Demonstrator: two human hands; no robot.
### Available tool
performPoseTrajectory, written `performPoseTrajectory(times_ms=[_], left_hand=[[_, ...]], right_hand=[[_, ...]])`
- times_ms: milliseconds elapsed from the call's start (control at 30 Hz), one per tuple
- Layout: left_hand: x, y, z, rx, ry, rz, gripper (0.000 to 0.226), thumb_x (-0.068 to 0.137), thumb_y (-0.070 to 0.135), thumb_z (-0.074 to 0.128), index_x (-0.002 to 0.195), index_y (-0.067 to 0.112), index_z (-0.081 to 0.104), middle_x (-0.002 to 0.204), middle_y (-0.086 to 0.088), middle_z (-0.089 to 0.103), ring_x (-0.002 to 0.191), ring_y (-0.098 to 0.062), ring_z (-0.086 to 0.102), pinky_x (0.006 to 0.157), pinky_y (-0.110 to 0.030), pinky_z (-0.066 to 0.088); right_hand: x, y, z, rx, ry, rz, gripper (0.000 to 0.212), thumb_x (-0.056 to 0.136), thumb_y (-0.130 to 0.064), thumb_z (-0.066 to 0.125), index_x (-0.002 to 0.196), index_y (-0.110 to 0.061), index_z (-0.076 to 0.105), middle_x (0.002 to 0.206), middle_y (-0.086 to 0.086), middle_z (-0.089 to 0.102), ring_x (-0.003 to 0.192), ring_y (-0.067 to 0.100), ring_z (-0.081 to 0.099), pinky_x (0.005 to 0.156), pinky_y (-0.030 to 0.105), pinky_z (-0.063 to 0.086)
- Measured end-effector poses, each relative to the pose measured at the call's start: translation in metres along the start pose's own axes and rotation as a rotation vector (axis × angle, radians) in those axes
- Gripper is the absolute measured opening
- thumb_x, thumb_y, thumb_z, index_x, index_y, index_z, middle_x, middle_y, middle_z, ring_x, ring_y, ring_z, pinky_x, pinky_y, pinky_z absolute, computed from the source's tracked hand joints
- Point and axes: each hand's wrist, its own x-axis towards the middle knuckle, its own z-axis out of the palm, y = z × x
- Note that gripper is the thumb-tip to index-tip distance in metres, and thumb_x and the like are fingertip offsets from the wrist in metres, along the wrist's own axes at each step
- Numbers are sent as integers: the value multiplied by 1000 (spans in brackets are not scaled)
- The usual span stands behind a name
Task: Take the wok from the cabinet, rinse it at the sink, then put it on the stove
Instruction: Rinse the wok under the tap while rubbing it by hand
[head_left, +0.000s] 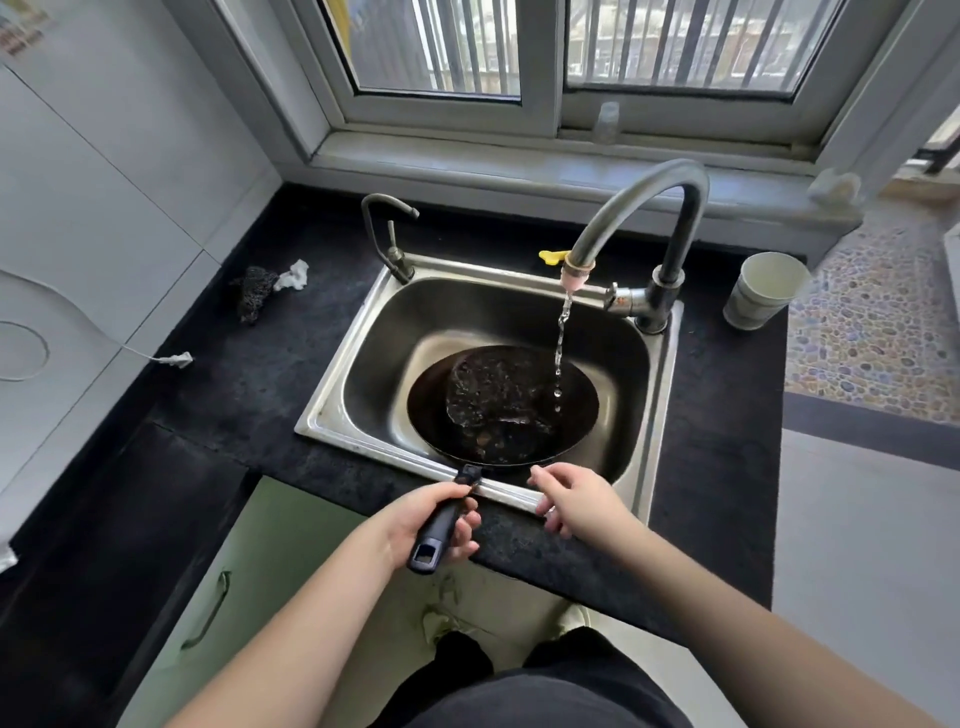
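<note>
Both forearms reach in from below; the left hand (435, 519) curls round the handle (436, 530) of the wok (498, 410), while the right hand (576, 499) hovers just beside it, fingers relaxed, holding nothing. Ahead of both hands the wok sits in the sink (363, 374) under the running tap (639, 218). With water pooled inside it will likely feel heavy and slippery, though rigid; the handle looks the safest hold. Its underside and the drain are hidden.

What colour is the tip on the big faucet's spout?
Pale pink nozzle tip on the curved grey metal faucet, clearest in the head view.
</note>
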Motion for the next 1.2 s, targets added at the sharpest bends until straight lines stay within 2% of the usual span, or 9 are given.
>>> performPoseTrajectory(times_ms=[233,333,467,567,667,800,867,1000,1200], left_hand=[[-3,-4,14,-10,-13,10,25,99,20,47,75,14,47,47,6,42,29,-2,35,28,-12,28],[-4,0,25,73,-8,12,29,98,21,49,70,12,47,44,6,41,27,-1,35,27,-12,28],[-9,14,26,98,-19,54,26,99,14,48,74,10,47,43,4,42,27,-2,37,27,-12,30],[-16,22,20,118,-26,69,29,98,8,44,70,8,44,42,3,43,27,-2,37,27,-13,29],[-26,18,4,248,-15,100,28,96,6,47,68,7,48,43,3,44,28,-2,38,28,-13,30],[-36,8,-25,409,-31,267,19,93,4,52,75,12,53,52,0,43,31,-4,39,33,-12,32],[-42,6,-38,465,-44,354,19,94,1,48,79,13,52,54,-2,42,31,-5,38,33,-13,33],[-57,6,-64,595,-84,463,14,94,-2,44,88,10,47,57,-5,39,30,-5,38,32,-15,33],[-73,10,-88,617,-196,515,18,93,-3,41,84,11,39,55,-5,35,31,-6,35,32,-14,32]], right_hand=[[-10,1,41,194,-127,143,34,103,-35,38,100,-10,60,70,3,58,53,12,54,47,19,43],[-11,1,56,477,-171,243,45,101,-44,38,97,-8,63,69,5,58,49,11,52,46,18,42],[-7,-2,71,658,-187,336,66,96,-63,30,107,-7,64,90,7,71,84,21,66,72,32,50],[-11,-17,86,934,-274,317,65,97,-61,24,98,-10,64,80,6,69,84,23,64,80,37,48],[-13,-29,112,1148,-197,312,59,98,-56,24,83,-10,58,57,2,57,51,16,57,71,33,49],[-11,-49,144,1145,-147,287,55,97,-55,33,85,-11,62,52,2,41,35,13,46,36,21,41],[-10,-55,156,1118,-129,286,53,97,-54,37,77,-14,66,48,2,42,31,14,43,33,19,36],[-8,-71,175,1037,-169,231,60,96,-55,35,124,-10,62,79,8,61,39,17,50,37,21,40],[-22,-99,199,958,-55,188,54,97,-56,33,107,-14,66,49,4,53,27,18,40,33,16,33]])
